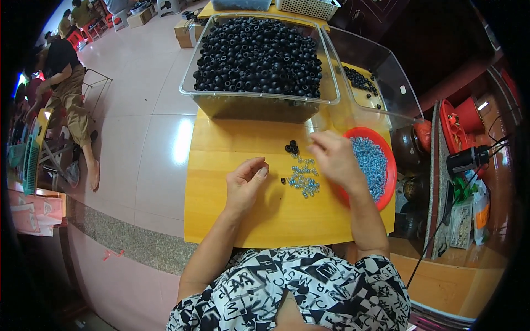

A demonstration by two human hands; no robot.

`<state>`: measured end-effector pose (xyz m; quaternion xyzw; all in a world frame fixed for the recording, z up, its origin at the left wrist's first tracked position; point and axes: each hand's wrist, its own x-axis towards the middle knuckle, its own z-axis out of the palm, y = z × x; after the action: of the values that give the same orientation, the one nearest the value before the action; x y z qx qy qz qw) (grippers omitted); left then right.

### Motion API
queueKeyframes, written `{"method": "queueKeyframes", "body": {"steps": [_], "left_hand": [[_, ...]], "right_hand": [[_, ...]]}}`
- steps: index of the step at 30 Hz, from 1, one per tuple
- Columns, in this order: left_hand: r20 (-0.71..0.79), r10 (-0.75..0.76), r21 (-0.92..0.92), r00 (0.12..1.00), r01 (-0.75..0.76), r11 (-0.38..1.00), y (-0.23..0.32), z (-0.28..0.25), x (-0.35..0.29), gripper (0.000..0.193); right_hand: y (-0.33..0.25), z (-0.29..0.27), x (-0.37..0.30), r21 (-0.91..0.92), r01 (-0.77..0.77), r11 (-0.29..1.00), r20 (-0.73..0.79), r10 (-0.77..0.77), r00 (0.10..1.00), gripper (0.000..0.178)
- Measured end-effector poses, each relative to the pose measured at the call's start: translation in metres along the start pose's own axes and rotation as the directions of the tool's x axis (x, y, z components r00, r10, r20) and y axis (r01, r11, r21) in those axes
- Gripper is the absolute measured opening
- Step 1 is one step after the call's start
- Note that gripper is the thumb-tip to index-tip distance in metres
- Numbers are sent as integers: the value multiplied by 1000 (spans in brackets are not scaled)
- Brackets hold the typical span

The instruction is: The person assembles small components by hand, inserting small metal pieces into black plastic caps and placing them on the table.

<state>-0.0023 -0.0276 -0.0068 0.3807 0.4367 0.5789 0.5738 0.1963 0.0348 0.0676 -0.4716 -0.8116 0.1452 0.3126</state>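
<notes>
My left hand [247, 182] hovers over the yellow table, its fingers curled and its thumb pressed toward them; whatever it may hold is hidden. Just right of it, a loose scatter of tiny bluish, shiny pieces [302, 181] lies on the tabletop, with one small black part [283, 180] at its left edge. A few black hollow rounded parts [292, 147] sit together beyond the scatter. My right hand [334, 157], somewhat blurred, is closed in a pinch between that scatter and a red basin [393, 185] full of similar bluish pieces [369, 165]. I cannot make out anything between its fingertips.
A large clear bin [259, 105] heaped with black hollow parts [259, 58] stands at the table's far side. Right of it is another clear bin [386, 71] with fewer black parts. A shelf with red containers [469, 121] lines the right; a person [69, 94] sits at far left.
</notes>
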Motion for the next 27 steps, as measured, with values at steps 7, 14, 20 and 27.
{"method": "queueKeyframes", "body": {"steps": [7,14,20,27], "left_hand": [[1,7,-3,1000,-7,1000,-2,1,2,27],[-5,7,26,1000,-6,1000,-1,-1,2,24],[141,260,162,955,-281,946,1,-2,0,27],[173,296,208,940,-328,921,7,-1,0,26]], "right_hand": [[10,41,16,-191,126,974,149,-99,984,17],[6,48,17,-127,126,984,214,-96,972,15],[-27,39,2,634,-535,558,560,146,816,19],[-24,57,-17,812,-553,185,521,197,831,14]]}}
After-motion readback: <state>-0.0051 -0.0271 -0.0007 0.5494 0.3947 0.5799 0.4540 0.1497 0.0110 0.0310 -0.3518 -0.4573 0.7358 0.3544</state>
